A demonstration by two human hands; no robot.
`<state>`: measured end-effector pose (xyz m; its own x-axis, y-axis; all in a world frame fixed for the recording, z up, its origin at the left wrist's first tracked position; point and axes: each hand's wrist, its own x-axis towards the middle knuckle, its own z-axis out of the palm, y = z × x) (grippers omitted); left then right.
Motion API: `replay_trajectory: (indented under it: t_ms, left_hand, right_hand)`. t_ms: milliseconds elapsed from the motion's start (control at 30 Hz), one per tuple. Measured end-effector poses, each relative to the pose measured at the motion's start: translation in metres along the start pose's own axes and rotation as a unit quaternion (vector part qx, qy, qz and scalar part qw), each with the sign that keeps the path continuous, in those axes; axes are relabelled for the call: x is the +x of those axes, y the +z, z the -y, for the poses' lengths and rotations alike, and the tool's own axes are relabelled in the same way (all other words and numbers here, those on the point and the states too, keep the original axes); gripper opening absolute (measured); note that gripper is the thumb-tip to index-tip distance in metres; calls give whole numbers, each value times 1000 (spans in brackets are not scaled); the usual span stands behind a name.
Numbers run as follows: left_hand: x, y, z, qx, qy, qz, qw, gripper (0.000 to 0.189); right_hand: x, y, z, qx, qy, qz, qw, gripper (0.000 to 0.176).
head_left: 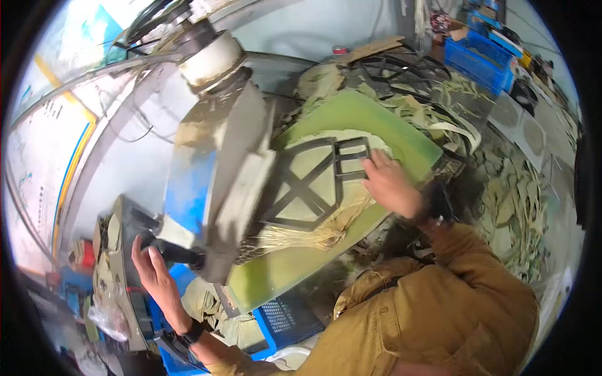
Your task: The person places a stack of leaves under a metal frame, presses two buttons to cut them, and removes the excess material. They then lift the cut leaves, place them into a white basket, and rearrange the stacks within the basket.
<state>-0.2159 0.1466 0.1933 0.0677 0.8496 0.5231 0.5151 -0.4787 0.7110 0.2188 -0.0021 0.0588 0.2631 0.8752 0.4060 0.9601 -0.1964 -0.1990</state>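
Observation:
My right hand is at the right side of a small rectangular cutting die, its fingers closed on the metal edge. Beside that die lies a larger dark cutting die with crossing bars. Both rest on a pale sheet of leather-like material, wrinkled at its near edge, on a green cutting board. Over the board's left part reaches the metal press arm. My left hand is raised with fingers stretched out, next to a black handle on the press arm.
Scraps of pale green material are heaped at the right. More dark dies lie behind the board among offcuts. A blue basket stands at the back right, and a blue crate is below the board's front edge.

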Motion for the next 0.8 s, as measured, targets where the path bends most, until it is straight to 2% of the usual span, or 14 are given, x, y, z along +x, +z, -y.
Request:
replay_trajectory:
  t_ms: [33, 100, 133, 167, 233, 333, 367, 433, 500, 567, 633, 700, 767, 800]
  left_hand:
    - [-5, -5, -2, 11, -4, -13, 1000, 40]
    - [-10, -16, -6, -53, 69, -68, 994, 44]
    - [-5, -23, -7, -45, 18, -81, 996, 50]
    - [1, -22, -3, -38, 19, -89, 995, 50]
    - [12, -10, 16, -48, -11, -177, 983, 58]
    - [11, 22, 8, -47, 20, -110, 993, 58]
    - [2, 47, -15, -57, 31, -108, 992, 56]
    - [-12, 73, -35, -232, -40, -2, 972, 57]
    - [-37, 99, -72, -249, -39, -49, 966, 50]
    - [-52, 123, -101, -243, -23, -116, 963, 49]
    - [-63, 133, -115, -258, -77, -115, 956, 42]
    - [-71, 136, -117, -240, -41, -68, 967, 32]
    - [-74, 142, -121, -256, -74, -72, 961, 27]
    - [-75, 145, -116, -248, -46, -74, 965, 27]
  right_hand:
    - [3, -17, 10, -20, 4, -29, 999, 44]
    - [13, -54, 35, 65, -45, -12, 997, 49]
    - [18, -65, 48, 169, -97, -11, 981, 53]
    - [25, -71, 59, 266, -148, -10, 953, 58]
    - [33, -74, 82, 364, -258, -17, 894, 70]
    - [38, -90, 106, 462, -321, 31, 826, 86]
    - [38, -84, 114, 502, -331, -27, 798, 67]
    - [38, -94, 104, 606, -194, 83, 767, 39]
    - [40, -96, 76, 697, -142, 107, 695, 30]
    - [38, -106, 59, 640, -104, 41, 760, 29]
    - [39, -98, 45, 700, -81, 6, 709, 26]
    - [39, -100, 38, 699, -72, -3, 711, 23]
    - [40, -101, 33, 701, -63, -11, 710, 21]
    - [42, -101, 29, 674, -77, -25, 734, 19]
